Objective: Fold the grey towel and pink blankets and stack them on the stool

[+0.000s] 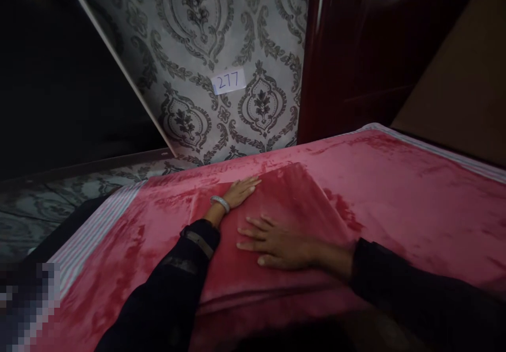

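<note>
Head view, left hand (237,193), right hand (282,244), on red cloth (294,196), seemingly folded

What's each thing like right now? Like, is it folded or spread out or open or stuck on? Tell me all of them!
Red cloth: folded, lying flat
Left hand: open, palm down on the cloth
Right hand: open, fingers spread, palm down on the cloth
Pink-red cover: spread out beneath the cloth, with darker patches
Bracelet: worn on the left wrist
Paper label: on the wall, marked 277
Black panel: mostly dark
</note>
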### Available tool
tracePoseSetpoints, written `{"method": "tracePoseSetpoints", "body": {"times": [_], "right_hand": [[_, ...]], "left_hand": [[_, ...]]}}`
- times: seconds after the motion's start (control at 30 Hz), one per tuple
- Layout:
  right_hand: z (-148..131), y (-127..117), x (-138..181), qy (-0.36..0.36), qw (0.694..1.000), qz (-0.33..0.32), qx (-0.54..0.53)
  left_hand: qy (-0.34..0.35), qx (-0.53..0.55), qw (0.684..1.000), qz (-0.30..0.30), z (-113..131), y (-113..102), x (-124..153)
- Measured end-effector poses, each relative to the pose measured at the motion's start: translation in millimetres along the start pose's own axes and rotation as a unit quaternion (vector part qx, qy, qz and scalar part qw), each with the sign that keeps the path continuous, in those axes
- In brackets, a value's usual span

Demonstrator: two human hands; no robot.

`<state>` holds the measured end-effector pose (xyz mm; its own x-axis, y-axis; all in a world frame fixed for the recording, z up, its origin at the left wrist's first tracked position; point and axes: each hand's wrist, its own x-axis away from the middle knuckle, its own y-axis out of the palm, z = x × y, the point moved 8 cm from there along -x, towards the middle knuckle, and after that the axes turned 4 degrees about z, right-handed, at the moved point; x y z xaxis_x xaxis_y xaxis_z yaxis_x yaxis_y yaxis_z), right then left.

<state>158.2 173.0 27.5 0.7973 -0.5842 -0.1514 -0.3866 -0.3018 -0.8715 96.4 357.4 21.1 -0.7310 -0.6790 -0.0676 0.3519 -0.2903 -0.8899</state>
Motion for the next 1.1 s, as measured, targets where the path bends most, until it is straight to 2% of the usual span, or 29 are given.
{"method": "tracePoseSetpoints", "body": {"times": [0.2,0.27,0.33,0.4,0.47,0.53,0.6,0.7,0.83,0.97,1.1], "right_hand": [[-49.3,17.4,42.2,-0.033,0.999,0.029,-0.019],[-61.3,11.1,54.8,-0.039,0.998,0.037,-0.024],[-64.8,-7.4,64.8,-0.041,0.997,0.053,-0.029],[-52.7,-36.1,70.7,-0.024,0.996,0.081,-0.019],[-24.4,-67.6,72.0,0.012,0.994,0.112,0.008],[11.5,-91.7,69.8,0.050,0.989,0.132,0.031],[43.2,-102.5,65.9,0.064,0.986,0.146,0.050],[71.8,-91.5,61.4,0.052,0.986,0.142,0.077],[87.1,-64.4,64.2,0.079,0.985,0.124,0.092],[77.3,-55.1,71.0,0.082,0.990,0.095,0.067],[48.4,-45.7,87.5,0.060,0.997,0.057,0.010]], "left_hand": [[0.002,-0.047,0.999,0.017,2.5,-2.9,-0.4],[-0.009,-0.082,0.996,0.011,5.6,-5.7,0.3],[-0.012,-0.113,0.993,0.021,16.7,-13.0,-1.2],[0.018,-0.108,0.993,0.039,40.6,-21.8,-8.4],[0.072,-0.058,0.995,0.036,73.4,-24.8,-23.3],[0.117,0.009,0.993,0.001,104.4,-19.1,-45.1],[0.133,0.038,0.990,-0.041,125.0,-5.5,-69.2],[0.112,0.004,0.990,-0.080,129.8,24.5,-96.4],[0.109,-0.015,0.992,-0.063,118.0,53.1,-103.4],[0.115,0.003,0.991,-0.072,110.6,61.2,-98.5],[0.110,-0.004,0.990,-0.083,110.2,61.4,-99.3]]}}
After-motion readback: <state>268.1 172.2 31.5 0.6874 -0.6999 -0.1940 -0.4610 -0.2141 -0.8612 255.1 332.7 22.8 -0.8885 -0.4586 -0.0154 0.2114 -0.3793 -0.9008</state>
